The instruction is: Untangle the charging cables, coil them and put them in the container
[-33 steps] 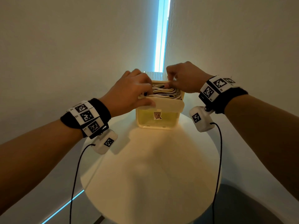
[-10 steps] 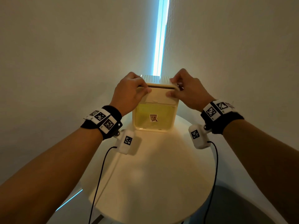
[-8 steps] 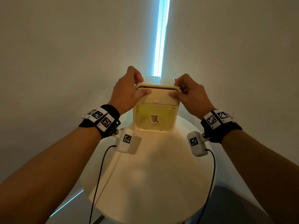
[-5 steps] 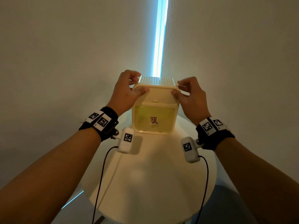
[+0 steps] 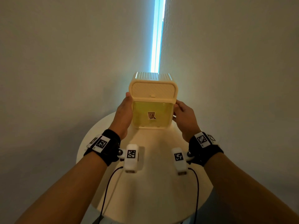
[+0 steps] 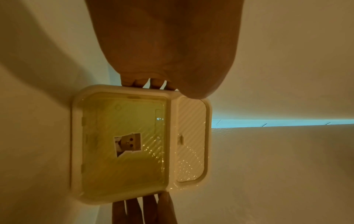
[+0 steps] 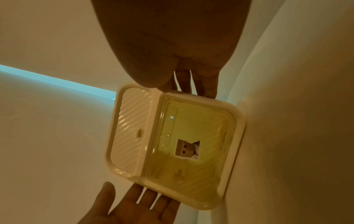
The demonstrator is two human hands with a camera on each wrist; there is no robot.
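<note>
A cream container (image 5: 152, 92) with a translucent yellow front stands closed at the far side of the round table (image 5: 153, 183). No cable shows; its inside is hidden. My left hand (image 5: 123, 113) lies flat against its left side with straight fingers. My right hand (image 5: 184, 115) touches its right side. The left wrist view shows the container (image 6: 124, 151) between the left hand (image 6: 162, 53) and the right hand's straight fingers (image 6: 145, 210). From the right wrist the container (image 7: 191, 136) sits between the right hand (image 7: 172, 45) and the open left palm (image 7: 134, 207).
A small picture sticker (image 5: 151, 116) is on the yellow front. The container stands close to a wall corner with a bright blue light strip (image 5: 157, 38). Black cords from my wrist cameras hang over the table's near edge.
White cables showed in the open top 3.3 s ago; the top is now shut. Both hands have slid from the top edge down to the container's sides.
</note>
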